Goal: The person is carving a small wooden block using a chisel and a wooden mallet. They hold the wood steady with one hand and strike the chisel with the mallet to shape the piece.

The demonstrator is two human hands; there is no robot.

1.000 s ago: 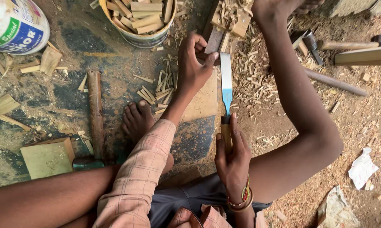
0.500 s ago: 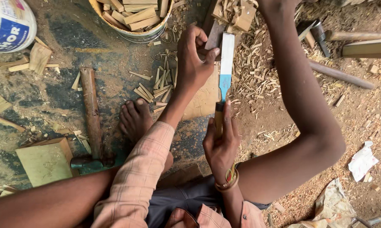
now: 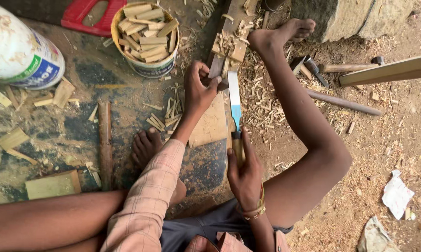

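A big white plastic drum lies on its side at the top left, and what is in it cannot be seen. Near it a flat red plastic thing rests on the ground. Just beside the red thing stands a round bucket. It is full to the top with short cut wood pieces, all pale and piled every way.

A long plank sticks in from the right edge. A dark round rod lies on the dirt below it, with a hammer close by. A brown stick lies on the dark floor at the left, next to a bare foot. A flat wood block sits at the lower left. The other foot presses on a wood board up at the top.

The right hand is closed tight on the handle of a chopping knife. Its blade is long and flat, with a blue patch, and it points up away from the person. The left hand is curled shut on a small stick of wood, just beside the top of the blade. A flat tan board lies under the blade. Thin wood splinters are spread on the floor beside the left hand. Crumpled white paper lies at the far right.
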